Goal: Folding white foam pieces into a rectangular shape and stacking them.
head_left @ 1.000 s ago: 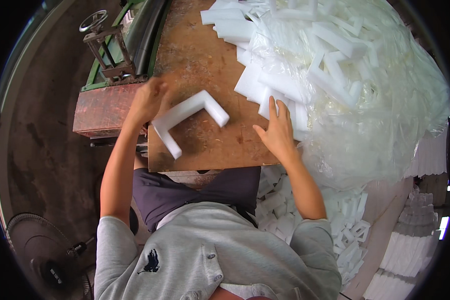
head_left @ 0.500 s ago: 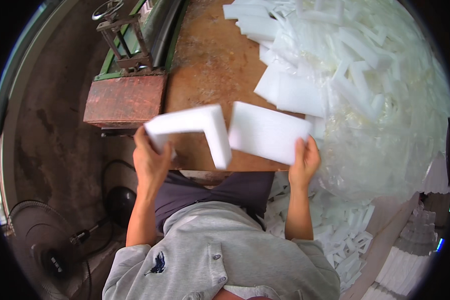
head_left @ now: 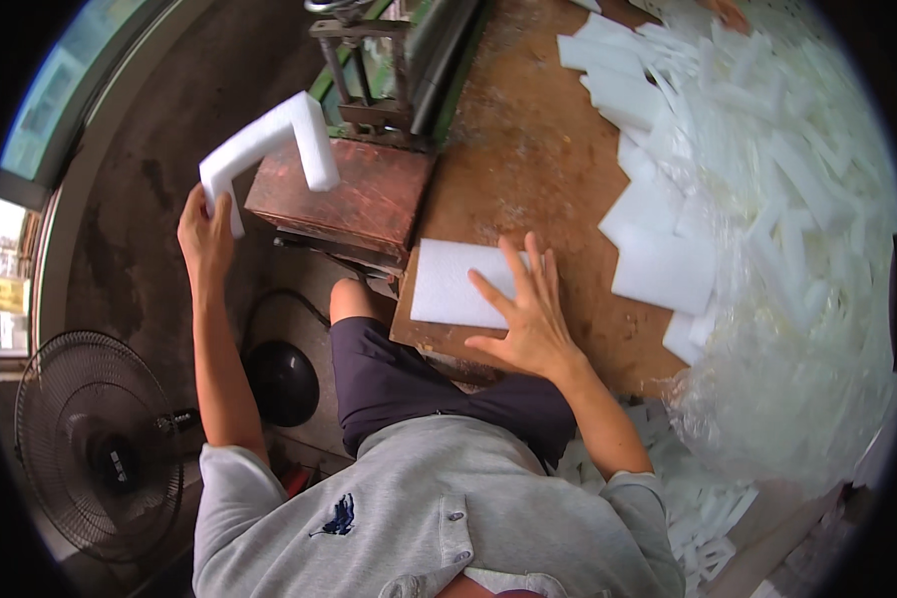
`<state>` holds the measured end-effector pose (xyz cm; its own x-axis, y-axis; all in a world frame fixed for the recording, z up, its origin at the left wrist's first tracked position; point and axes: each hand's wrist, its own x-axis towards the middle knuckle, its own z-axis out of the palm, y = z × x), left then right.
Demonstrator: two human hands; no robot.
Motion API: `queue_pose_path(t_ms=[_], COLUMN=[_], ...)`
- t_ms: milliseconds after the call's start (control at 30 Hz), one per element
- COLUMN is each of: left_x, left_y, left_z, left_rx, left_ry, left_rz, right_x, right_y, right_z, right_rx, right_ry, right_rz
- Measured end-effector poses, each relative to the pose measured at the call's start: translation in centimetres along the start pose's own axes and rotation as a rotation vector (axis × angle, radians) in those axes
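Note:
My left hand (head_left: 207, 239) is out to the left, closed on one leg of a white U-shaped foam piece (head_left: 259, 135). The piece is raised beside the red wooden block, its other leg hanging over that block. On the near edge of the table lies a flat white rectangular foam sheet (head_left: 448, 284). My right hand (head_left: 528, 309) is spread over the right part of the sheet, fingers apart and pointing away from me; whether the palm presses on it I cannot tell.
A red wooden block (head_left: 354, 194) sits by a green-framed roller machine (head_left: 369, 80) left of the brown table (head_left: 508, 149). Foam sheets (head_left: 658, 249) and a plastic-wrapped foam heap (head_left: 807, 219) fill the right. A fan (head_left: 100, 448) stands lower left. Another person's hand (head_left: 730, 15) shows at far right.
My left hand has carried the U-shaped foam piece up and left, off the table. The foam sheet now lies flat on the table, released by my right hand. The view has shifted left.

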<state>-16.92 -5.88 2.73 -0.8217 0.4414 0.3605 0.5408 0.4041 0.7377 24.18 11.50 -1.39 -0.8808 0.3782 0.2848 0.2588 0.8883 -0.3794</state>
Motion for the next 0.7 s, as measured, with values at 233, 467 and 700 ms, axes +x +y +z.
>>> queue_pose_path(t_ms=[233, 467, 700], left_x=[12.1, 20.3, 21.9], left_y=[-3.0, -3.4, -2.0], left_z=[3.9, 12.4, 17.6], left_rx=[0.084, 0.141, 0.173], left_ry=[-0.05, -0.217, -0.48], left_rz=[0.052, 0.169, 0.188], right_x=[1.1, 5.2, 13.7], right_y=[1.7, 3.8, 9.9], right_z=[1.6, -1.7, -1.0], right_rx=[-0.07, 0.118, 0.481], right_ry=[-0.018, 0.122, 0.172], right_rz=[0.129, 0.117, 0.438])
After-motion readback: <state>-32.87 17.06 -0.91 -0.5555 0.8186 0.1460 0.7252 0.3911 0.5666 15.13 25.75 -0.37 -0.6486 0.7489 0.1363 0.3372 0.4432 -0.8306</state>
